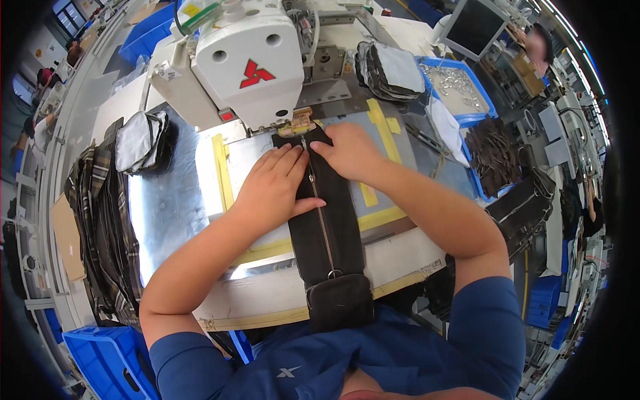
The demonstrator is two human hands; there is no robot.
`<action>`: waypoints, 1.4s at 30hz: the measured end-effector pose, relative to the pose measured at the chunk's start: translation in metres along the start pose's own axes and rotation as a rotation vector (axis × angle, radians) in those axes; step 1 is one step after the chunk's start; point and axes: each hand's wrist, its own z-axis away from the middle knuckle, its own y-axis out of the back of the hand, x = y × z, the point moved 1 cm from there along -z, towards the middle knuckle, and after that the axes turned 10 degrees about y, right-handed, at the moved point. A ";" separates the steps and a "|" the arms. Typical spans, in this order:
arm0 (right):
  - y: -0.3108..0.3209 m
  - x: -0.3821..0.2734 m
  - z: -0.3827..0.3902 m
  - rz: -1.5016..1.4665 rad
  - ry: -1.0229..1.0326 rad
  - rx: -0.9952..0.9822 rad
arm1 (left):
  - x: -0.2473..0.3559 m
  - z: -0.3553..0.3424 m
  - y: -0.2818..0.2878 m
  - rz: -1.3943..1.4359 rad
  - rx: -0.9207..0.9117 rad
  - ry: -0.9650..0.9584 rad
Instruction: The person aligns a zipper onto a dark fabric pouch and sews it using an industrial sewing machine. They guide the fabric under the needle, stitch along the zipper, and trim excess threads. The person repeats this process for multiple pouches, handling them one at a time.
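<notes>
A long black fabric panel (341, 230) with a metal zipper (321, 217) down its middle runs from under the white sewing machine head (245, 63) toward me. At its near end, a metal ring (335, 274) and a small black pouch (340, 301) hang over the table edge. My left hand (272, 190) lies flat on the panel's left side, fingers stretched and thumb across the zipper. Close to the needle area, my right hand (350, 152) grips the panel's right edge, its thumb on top; its other fingers are partly hidden.
Yellow tape strips (222, 173) mark the work plate. Stacked plaid and black pieces (100, 220) hang at left, beside white-topped patches (141, 141). More patches (393, 70) lie behind on the right. Blue bins hold metal rings (455, 87) and dark strips (493, 153). A thread snipper (427, 139) lies near them.
</notes>
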 end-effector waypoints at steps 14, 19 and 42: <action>0.008 0.001 -0.011 -0.020 0.016 -0.073 | -0.005 -0.015 0.001 0.013 -0.141 0.055; 0.000 0.010 -0.003 -0.058 0.068 -0.002 | -0.006 -0.018 0.003 0.014 -0.160 0.036; -0.002 0.005 0.015 0.160 0.605 -0.056 | -0.012 -0.031 0.001 0.145 -0.199 0.078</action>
